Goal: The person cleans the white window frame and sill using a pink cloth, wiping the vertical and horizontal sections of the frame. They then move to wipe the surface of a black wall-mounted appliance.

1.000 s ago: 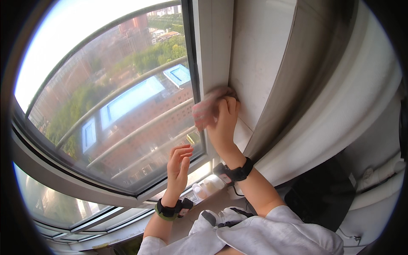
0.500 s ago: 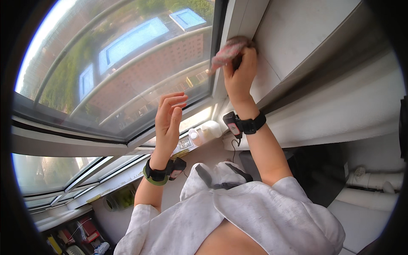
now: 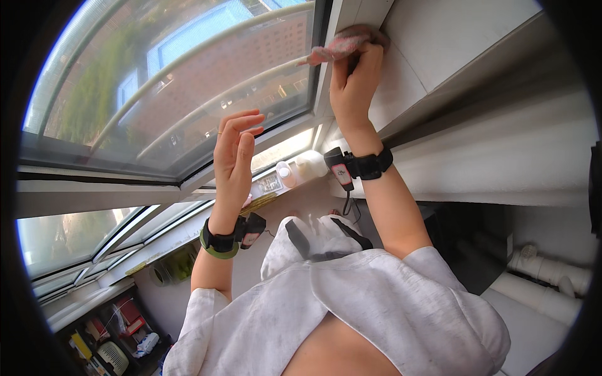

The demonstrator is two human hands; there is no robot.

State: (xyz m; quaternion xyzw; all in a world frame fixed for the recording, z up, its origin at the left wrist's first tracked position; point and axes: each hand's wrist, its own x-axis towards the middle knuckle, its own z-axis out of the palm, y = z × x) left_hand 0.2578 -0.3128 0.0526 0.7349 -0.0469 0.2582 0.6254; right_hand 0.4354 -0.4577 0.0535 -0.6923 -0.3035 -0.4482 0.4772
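Gripping a crumpled pink-and-grey cloth [image 3: 345, 46], the right hand [image 3: 356, 94] has its fingers closed on the bunch. Cloth sits at the window frame [image 3: 348, 15], beside the pale wall [image 3: 451, 37] — exact contact blurred. Left hand [image 3: 234, 153]: fingers loosely curved, empty, in front of the glass [image 3: 263, 75]; cannot tell whether it touches.

Risks, as judged: loose cloth end could snag on the frame's edge if pulled sideways; the bunch could slip if pinched too lightly; the cable [image 3: 347, 203] below the right wristband [image 3: 370, 167] could catch nearby bottles [image 3: 286, 175] if the arm dropped.

Materials: cloth soft, wrinkled, tapering to a tail; frame rigid, straight-edged; glass flat, hazy; bottles rounded — probably plastic.
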